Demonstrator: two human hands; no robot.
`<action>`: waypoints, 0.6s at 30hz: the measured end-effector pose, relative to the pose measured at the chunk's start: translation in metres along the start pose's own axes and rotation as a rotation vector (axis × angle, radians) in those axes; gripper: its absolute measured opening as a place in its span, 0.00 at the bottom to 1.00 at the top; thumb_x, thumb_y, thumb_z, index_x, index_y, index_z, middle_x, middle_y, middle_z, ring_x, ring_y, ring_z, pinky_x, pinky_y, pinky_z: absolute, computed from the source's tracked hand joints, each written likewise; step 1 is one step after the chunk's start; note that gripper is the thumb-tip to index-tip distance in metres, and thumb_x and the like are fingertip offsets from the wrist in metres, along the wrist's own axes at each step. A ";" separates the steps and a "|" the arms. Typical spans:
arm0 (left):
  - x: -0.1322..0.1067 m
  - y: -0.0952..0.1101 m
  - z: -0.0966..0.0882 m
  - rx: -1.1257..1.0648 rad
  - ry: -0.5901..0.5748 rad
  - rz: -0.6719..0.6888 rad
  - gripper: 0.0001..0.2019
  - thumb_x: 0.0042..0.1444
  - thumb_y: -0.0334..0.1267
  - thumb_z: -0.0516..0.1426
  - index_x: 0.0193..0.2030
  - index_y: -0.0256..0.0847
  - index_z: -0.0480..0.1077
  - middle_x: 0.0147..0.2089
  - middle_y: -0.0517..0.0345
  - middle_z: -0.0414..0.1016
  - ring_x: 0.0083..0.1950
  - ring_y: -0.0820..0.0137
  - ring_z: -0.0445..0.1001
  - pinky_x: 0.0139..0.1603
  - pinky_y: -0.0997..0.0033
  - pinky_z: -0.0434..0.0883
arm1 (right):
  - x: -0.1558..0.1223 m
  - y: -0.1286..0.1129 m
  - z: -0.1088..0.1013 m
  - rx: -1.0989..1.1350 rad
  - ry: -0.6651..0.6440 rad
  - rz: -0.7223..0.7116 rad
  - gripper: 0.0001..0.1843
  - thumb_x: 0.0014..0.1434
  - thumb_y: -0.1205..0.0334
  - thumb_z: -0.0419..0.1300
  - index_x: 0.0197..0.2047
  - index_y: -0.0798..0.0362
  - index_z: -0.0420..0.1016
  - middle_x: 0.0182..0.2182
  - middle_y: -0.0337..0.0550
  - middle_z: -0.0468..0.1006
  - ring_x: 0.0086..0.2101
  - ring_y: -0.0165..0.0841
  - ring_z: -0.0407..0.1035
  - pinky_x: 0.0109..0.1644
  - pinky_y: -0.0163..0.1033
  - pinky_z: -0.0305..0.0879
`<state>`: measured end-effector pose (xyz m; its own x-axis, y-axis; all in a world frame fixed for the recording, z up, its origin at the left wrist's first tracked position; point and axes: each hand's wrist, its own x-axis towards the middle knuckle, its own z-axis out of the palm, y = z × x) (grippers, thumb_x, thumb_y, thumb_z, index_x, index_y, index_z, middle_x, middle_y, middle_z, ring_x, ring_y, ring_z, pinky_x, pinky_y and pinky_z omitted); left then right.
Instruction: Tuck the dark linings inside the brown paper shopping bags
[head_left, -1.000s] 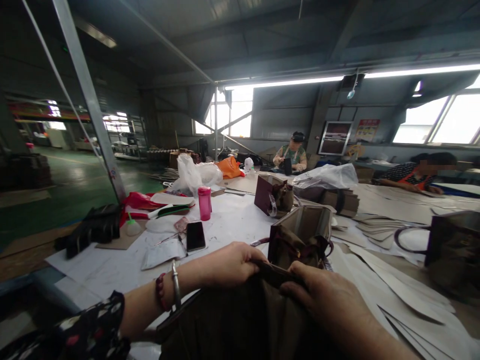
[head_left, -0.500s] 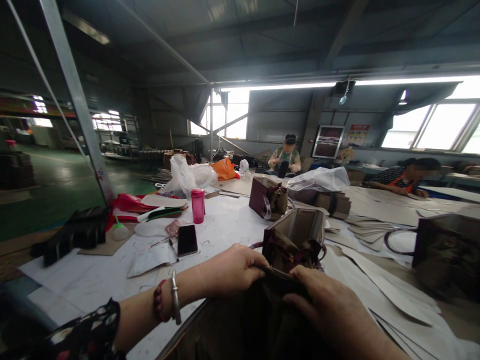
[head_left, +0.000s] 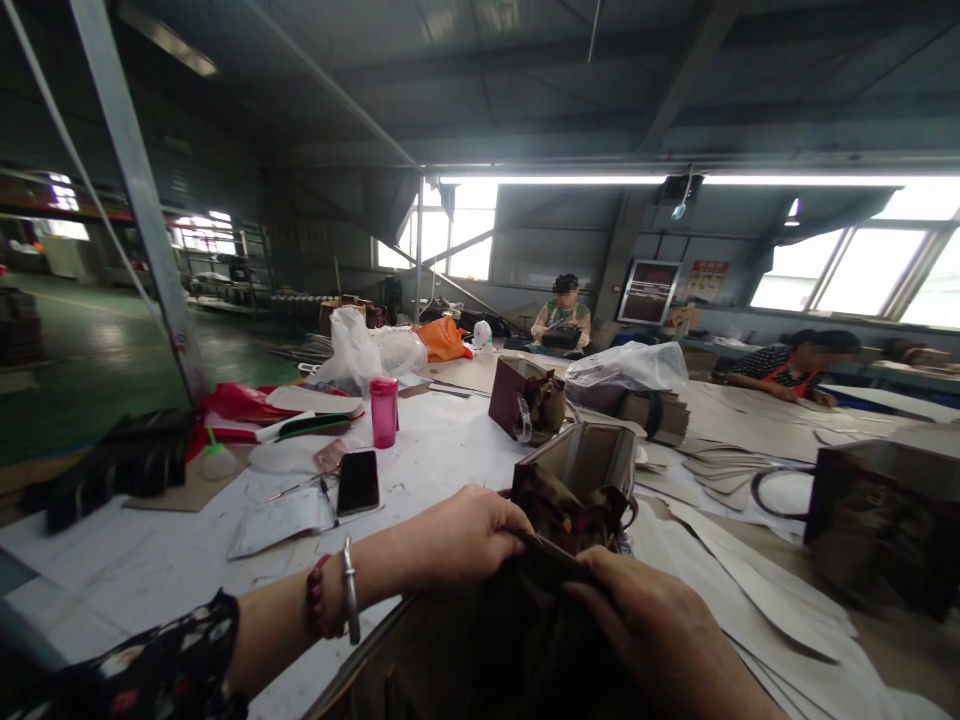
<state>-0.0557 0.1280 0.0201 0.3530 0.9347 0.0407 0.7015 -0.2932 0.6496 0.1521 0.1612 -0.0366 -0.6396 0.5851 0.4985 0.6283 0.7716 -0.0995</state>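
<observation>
My left hand [head_left: 457,535] and my right hand [head_left: 645,625] both grip the top edge of a dark brown paper bag [head_left: 480,650] that fills the bottom of the view. The fingers of each hand curl over the bag's rim, close together. A red bead bracelet and a metal bangle sit on my left wrist. Just beyond my hands stands another open maroon bag [head_left: 581,475] with ribbon handles. A third maroon bag [head_left: 525,400] stands farther back.
On the white table [head_left: 450,430] lie a black phone [head_left: 358,482], a pink bottle [head_left: 383,411], papers and plastic sacks [head_left: 367,350]. Flat cardboard sheets [head_left: 750,570] spread to the right beside a dark bag [head_left: 885,520]. Two other people sit at the far side.
The view has tilted up and shifted slightly; my hands stay clamped on the bag's rim, with the right hand a little lower in the picture.
</observation>
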 end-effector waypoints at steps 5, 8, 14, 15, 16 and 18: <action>0.009 0.004 0.001 0.049 0.036 -0.003 0.13 0.51 0.29 0.49 0.38 0.39 0.74 0.35 0.60 0.76 0.36 0.72 0.71 0.37 0.78 0.65 | -0.001 0.003 -0.010 -0.032 0.236 -0.237 0.09 0.61 0.64 0.48 0.43 0.54 0.65 0.33 0.43 0.72 0.35 0.32 0.68 0.36 0.34 0.67; 0.015 0.005 0.003 0.064 0.038 0.005 0.14 0.49 0.29 0.49 0.38 0.40 0.74 0.34 0.59 0.76 0.34 0.72 0.71 0.36 0.78 0.65 | -0.007 0.007 -0.014 -0.170 0.268 -0.333 0.13 0.61 0.69 0.46 0.46 0.56 0.66 0.38 0.48 0.72 0.42 0.37 0.65 0.44 0.39 0.64; 0.033 0.006 0.005 0.151 0.049 0.025 0.14 0.47 0.29 0.49 0.37 0.40 0.74 0.34 0.57 0.76 0.34 0.71 0.71 0.34 0.77 0.65 | -0.019 0.017 -0.013 -0.409 0.319 -0.340 0.16 0.60 0.73 0.45 0.47 0.57 0.68 0.40 0.50 0.71 0.45 0.42 0.62 0.47 0.44 0.61; 0.036 0.007 0.005 0.153 0.047 0.027 0.14 0.47 0.29 0.49 0.36 0.39 0.74 0.34 0.57 0.76 0.34 0.71 0.71 0.35 0.77 0.65 | -0.019 0.018 -0.013 -0.409 0.315 -0.331 0.15 0.60 0.73 0.46 0.46 0.57 0.69 0.39 0.50 0.71 0.44 0.41 0.62 0.47 0.44 0.61; 0.038 0.007 0.005 0.152 0.045 0.026 0.14 0.47 0.29 0.49 0.36 0.39 0.74 0.34 0.56 0.76 0.34 0.71 0.71 0.35 0.77 0.65 | -0.018 0.018 -0.013 -0.399 0.309 -0.318 0.13 0.59 0.73 0.47 0.44 0.58 0.70 0.37 0.50 0.71 0.43 0.41 0.63 0.47 0.44 0.61; 0.042 0.008 0.005 0.152 0.043 0.028 0.14 0.46 0.28 0.49 0.35 0.38 0.74 0.33 0.56 0.76 0.33 0.71 0.71 0.34 0.77 0.65 | -0.015 0.019 -0.013 -0.352 0.304 -0.285 0.09 0.59 0.73 0.49 0.39 0.58 0.70 0.34 0.48 0.70 0.40 0.39 0.63 0.45 0.42 0.61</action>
<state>-0.0320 0.1634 0.0230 0.3491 0.9326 0.0912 0.7785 -0.3428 0.5258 0.1797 0.1637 -0.0345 -0.6819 0.2264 0.6955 0.5927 0.7282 0.3441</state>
